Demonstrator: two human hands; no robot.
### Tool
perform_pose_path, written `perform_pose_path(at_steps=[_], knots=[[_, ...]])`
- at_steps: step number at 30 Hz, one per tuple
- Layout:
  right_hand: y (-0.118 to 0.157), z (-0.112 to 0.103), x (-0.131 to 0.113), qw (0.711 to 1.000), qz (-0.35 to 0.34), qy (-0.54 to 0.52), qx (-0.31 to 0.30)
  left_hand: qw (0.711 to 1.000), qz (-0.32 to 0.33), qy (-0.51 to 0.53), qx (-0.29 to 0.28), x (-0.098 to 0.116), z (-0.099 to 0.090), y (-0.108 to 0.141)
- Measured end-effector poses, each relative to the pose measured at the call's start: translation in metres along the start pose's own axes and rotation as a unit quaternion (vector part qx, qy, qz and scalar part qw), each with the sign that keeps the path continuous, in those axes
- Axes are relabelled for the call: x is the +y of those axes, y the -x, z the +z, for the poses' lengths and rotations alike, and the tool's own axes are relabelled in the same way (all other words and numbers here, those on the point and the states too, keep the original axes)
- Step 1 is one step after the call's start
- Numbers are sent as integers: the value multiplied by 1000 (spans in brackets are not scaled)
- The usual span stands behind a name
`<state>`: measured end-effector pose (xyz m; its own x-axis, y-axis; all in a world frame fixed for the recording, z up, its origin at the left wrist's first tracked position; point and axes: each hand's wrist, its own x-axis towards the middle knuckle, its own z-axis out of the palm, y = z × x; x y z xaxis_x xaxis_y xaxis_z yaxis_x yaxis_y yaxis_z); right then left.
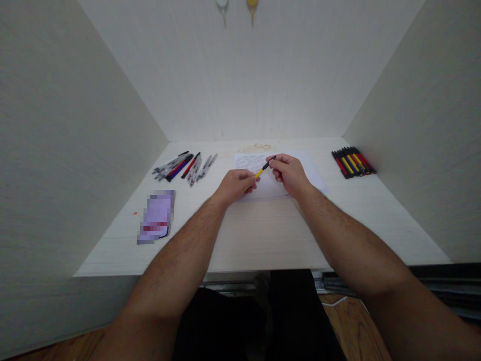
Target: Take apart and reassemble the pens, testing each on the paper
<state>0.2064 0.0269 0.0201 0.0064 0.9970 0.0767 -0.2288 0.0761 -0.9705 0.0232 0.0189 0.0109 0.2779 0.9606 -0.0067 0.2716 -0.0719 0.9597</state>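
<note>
Between my two hands a yellow and black pen point(260, 172) is held at a slant above a sheet of paper. My left hand point(237, 185) pinches its yellow lower end. The fingers of my right hand point(288, 171) close on the black upper end. Under the hands lies the white paper point(272, 189), with lines of writing near its upper left. Part of the paper is hidden by my hands.
At the left lie clear pens point(204, 168) and several coloured pens point(179, 167). A blurred purple packet point(158, 213) is nearer me. A row of red, yellow and blue pens point(352, 162) sits by the right wall. Walls enclose the white desk point(263, 240) on three sides.
</note>
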Motion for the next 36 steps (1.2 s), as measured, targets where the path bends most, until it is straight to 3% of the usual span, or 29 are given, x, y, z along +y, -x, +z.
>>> perform_pose_path(at_steps=[9,13,17,23,28,36], knots=[[-4,-1,6,995,-25,80,48,1000,10,11,22,-2,0,0],[-2,0,4,996,-20,69,47,1000,5,-12,28,-3,-2,-1],[-1,-1,3,1000,10,16,8,1000,12,3,-10,-5,-4,-3],[-1,-4,1,997,40,-53,-45,986,-24,131,-99,-7,-6,-1],[1,-2,-2,996,36,-52,-54,978,-28,172,-112,-5,-6,0],[1,0,3,999,11,-15,-28,981,-24,154,-112,-9,-6,-1]])
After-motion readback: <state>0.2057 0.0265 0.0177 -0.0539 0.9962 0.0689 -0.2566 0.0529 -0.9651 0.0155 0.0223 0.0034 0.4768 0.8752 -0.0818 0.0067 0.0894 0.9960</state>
